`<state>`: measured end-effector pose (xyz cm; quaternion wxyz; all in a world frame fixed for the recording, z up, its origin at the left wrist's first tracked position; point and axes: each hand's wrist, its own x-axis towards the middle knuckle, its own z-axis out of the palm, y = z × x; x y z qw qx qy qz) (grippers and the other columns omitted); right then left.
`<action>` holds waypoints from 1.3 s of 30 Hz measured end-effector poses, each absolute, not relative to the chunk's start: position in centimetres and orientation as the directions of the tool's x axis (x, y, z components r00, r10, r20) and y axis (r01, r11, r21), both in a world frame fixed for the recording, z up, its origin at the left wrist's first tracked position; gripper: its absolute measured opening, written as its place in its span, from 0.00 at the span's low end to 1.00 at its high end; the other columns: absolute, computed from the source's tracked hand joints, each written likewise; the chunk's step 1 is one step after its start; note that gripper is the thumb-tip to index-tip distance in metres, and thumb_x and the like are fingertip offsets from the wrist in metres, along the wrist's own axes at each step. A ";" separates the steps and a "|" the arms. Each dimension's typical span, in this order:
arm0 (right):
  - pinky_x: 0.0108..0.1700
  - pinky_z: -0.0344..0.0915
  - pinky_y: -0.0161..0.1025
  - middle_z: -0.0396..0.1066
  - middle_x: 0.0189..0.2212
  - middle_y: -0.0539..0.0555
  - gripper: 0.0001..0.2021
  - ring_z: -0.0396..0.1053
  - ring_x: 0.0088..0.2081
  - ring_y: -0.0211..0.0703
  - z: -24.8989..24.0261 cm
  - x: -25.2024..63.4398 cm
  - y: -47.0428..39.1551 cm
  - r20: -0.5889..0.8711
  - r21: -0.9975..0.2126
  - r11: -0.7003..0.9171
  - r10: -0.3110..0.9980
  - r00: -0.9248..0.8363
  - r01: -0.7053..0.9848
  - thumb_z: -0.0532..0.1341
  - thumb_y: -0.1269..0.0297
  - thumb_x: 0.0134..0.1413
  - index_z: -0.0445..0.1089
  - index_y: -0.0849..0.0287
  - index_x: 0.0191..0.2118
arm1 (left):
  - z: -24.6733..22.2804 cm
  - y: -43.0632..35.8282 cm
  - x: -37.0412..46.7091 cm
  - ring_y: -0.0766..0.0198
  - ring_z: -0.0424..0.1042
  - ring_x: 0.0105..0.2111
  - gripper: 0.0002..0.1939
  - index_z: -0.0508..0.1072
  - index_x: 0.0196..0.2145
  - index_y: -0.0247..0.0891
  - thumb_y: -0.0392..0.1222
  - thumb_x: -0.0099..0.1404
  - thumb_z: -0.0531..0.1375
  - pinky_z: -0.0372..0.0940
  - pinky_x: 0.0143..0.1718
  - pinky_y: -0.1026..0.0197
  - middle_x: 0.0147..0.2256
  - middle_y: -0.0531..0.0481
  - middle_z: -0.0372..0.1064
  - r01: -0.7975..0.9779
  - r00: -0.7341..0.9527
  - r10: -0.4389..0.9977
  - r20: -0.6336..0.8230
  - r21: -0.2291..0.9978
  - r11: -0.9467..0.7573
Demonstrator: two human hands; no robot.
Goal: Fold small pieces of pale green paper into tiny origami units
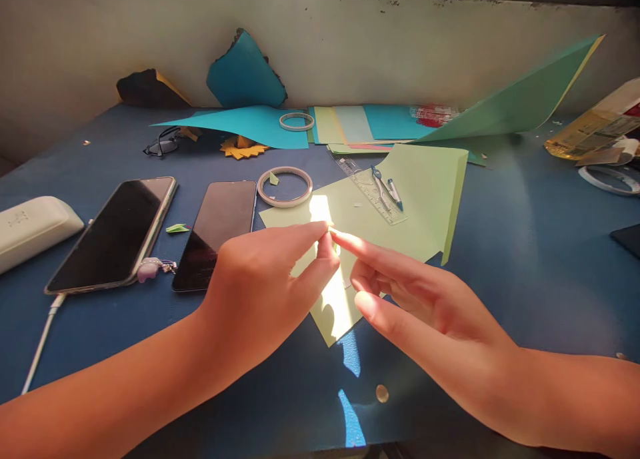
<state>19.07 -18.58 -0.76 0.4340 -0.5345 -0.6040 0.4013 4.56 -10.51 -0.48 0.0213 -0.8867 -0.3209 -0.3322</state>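
Pinching one green paper scrap [337, 248] — left hand [263, 276]; right hand [440, 312] loosely spread — two phones [115, 236] [216, 229] nearby.

1. This looks like a private desk used for papercraft; whether it stands in a home or elsewhere, I cannot tell.
2. A blue table [505, 279] stands against a plain, scuffed wall [350, 52], more like a lived-in room than a fitted workshop.
3. Craft supplies mark the work: green paper [425, 186], blue paper [240, 122], a cut orange piece [243, 148] and a tape roll [286, 204].
4. A clear ruler [367, 189] and a compass [379, 179] suggest study or drawing.
5. Two phones, one black [117, 236] with a cable [43, 346] and charm [149, 269], plus glasses [163, 146], are personal belongings.
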 end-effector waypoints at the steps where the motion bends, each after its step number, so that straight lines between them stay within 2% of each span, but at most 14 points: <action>1: 0.28 0.67 0.29 0.61 0.27 0.48 0.21 0.62 0.29 0.33 -0.8 19.0 -18.6 0.087 -0.955 0.094 0.996 -0.035 0.282 0.51 0.71 0.54 0.62 0.48 0.53 | -0.4 -10.5 4.6 0.72 0.60 0.15 0.12 0.72 0.21 0.39 0.34 0.59 0.53 0.54 0.19 0.66 0.16 0.56 0.67 0.587 0.569 0.557 0.605 0.176 -0.791; 4: 0.28 0.68 0.30 0.65 0.27 0.49 0.20 0.63 0.27 0.33 -0.9 19.1 -18.3 0.034 -0.969 0.030 0.999 0.011 0.243 0.53 0.68 0.54 0.61 0.53 0.53 | -0.2 -10.4 4.6 0.71 0.61 0.15 0.11 0.74 0.24 0.39 0.35 0.59 0.54 0.55 0.20 0.66 0.15 0.55 0.68 0.630 0.520 0.584 0.623 0.181 -0.755; 6: 0.27 0.66 0.31 0.65 0.27 0.49 0.18 0.63 0.27 0.34 -1.1 19.2 -17.9 0.015 -0.960 0.007 1.000 0.027 0.281 0.53 0.66 0.54 0.62 0.55 0.52 | 0.0 -10.2 4.6 0.70 0.64 0.16 0.10 0.75 0.26 0.40 0.36 0.59 0.54 0.56 0.20 0.66 0.16 0.55 0.69 0.656 0.469 0.627 0.623 0.230 -0.719; 8: 0.27 0.65 0.32 0.65 0.26 0.49 0.16 0.63 0.28 0.35 -1.3 19.4 -17.3 0.126 -0.913 0.094 0.990 0.056 0.398 0.54 0.67 0.54 0.63 0.57 0.50 | 0.0 -10.2 4.7 0.69 0.65 0.17 0.10 0.75 0.25 0.40 0.37 0.58 0.55 0.58 0.20 0.67 0.16 0.55 0.69 0.634 0.451 0.698 0.556 0.351 -0.689; 10: 0.30 0.64 0.35 0.63 0.26 0.49 0.13 0.61 0.28 0.35 -1.6 19.6 -16.7 0.330 -0.810 0.232 0.939 0.093 0.538 0.55 0.69 0.53 0.65 0.58 0.46 | 0.0 -10.3 4.8 0.68 0.66 0.17 0.10 0.75 0.23 0.39 0.38 0.57 0.56 0.58 0.19 0.67 0.17 0.54 0.70 0.581 0.457 0.774 0.438 0.512 -0.633; 12: 0.31 0.63 0.36 0.63 0.26 0.49 0.10 0.60 0.28 0.35 -1.8 19.8 -16.2 0.460 -0.712 0.305 0.883 0.092 0.633 0.57 0.70 0.51 0.66 0.60 0.42 | -0.2 -10.5 4.9 0.67 0.67 0.19 0.10 0.75 0.22 0.38 0.39 0.57 0.56 0.58 0.18 0.67 0.19 0.53 0.71 0.530 0.472 0.823 0.317 0.644 -0.552; 16: 0.29 0.63 0.35 0.66 0.26 0.50 0.06 0.61 0.26 0.35 -2.1 19.7 -15.8 0.537 -0.611 0.330 0.841 0.070 0.720 0.58 0.73 0.49 0.66 0.60 0.35 | -0.3 -11.1 5.1 0.68 0.67 0.21 0.13 0.74 0.22 0.37 0.38 0.60 0.53 0.59 0.19 0.67 0.20 0.54 0.70 0.469 0.520 0.833 0.192 0.751 -0.465; 20: 0.28 0.63 0.36 0.69 0.25 0.50 0.06 0.64 0.25 0.36 -2.2 19.6 -15.9 0.622 -0.492 0.369 0.783 0.021 0.789 0.58 0.75 0.49 0.67 0.57 0.31 | -0.3 -11.5 5.1 0.68 0.67 0.22 0.13 0.72 0.21 0.37 0.37 0.60 0.53 0.58 0.20 0.68 0.18 0.55 0.67 0.477 0.540 0.816 0.208 0.722 -0.500; 25: 0.32 0.65 0.38 0.71 0.28 0.53 0.09 0.68 0.30 0.40 -2.5 20.3 -16.1 0.722 -0.226 0.453 0.672 -0.164 0.862 0.59 0.75 0.49 0.67 0.54 0.35 | -0.8 -11.6 4.9 0.68 0.66 0.18 0.12 0.72 0.21 0.37 0.36 0.58 0.53 0.54 0.17 0.67 0.18 0.52 0.70 0.535 0.544 0.729 0.416 0.498 -0.683; 28: 0.31 0.65 0.40 0.71 0.28 0.54 0.10 0.66 0.29 0.42 -2.3 20.7 -16.3 0.721 -0.071 0.491 0.627 -0.296 0.868 0.59 0.75 0.49 0.66 0.56 0.38 | -1.0 -11.7 4.8 0.68 0.65 0.17 0.11 0.73 0.22 0.36 0.34 0.58 0.52 0.54 0.17 0.66 0.19 0.49 0.71 0.519 0.568 0.670 0.479 0.424 -0.743; 32: 0.28 0.64 0.42 0.71 0.26 0.58 0.08 0.66 0.27 0.44 -1.7 20.8 -16.4 0.696 0.116 0.499 0.576 -0.428 0.859 0.60 0.75 0.48 0.66 0.61 0.37 | -0.7 -11.8 4.7 0.70 0.59 0.15 0.10 0.73 0.25 0.33 0.31 0.57 0.51 0.52 0.16 0.65 0.17 0.50 0.68 0.448 0.618 0.620 0.483 0.432 -0.783; 35: 0.27 0.64 0.43 0.72 0.26 0.59 0.08 0.67 0.27 0.46 -1.5 20.9 -16.4 0.685 0.200 0.479 0.555 -0.472 0.855 0.60 0.74 0.48 0.66 0.62 0.37 | -0.7 -12.1 4.6 0.70 0.59 0.16 0.09 0.72 0.31 0.34 0.31 0.57 0.53 0.52 0.16 0.65 0.18 0.53 0.67 0.394 0.645 0.595 0.479 0.459 -0.797; 39: 0.27 0.64 0.43 0.71 0.25 0.60 0.08 0.66 0.27 0.47 -1.6 20.9 -16.4 0.698 0.228 0.491 0.520 -0.493 0.841 0.61 0.73 0.48 0.66 0.65 0.37 | -1.0 -12.3 4.7 0.69 0.60 0.16 0.08 0.70 0.24 0.36 0.32 0.57 0.53 0.51 0.17 0.64 0.18 0.52 0.67 0.442 0.636 0.607 0.478 0.419 -0.793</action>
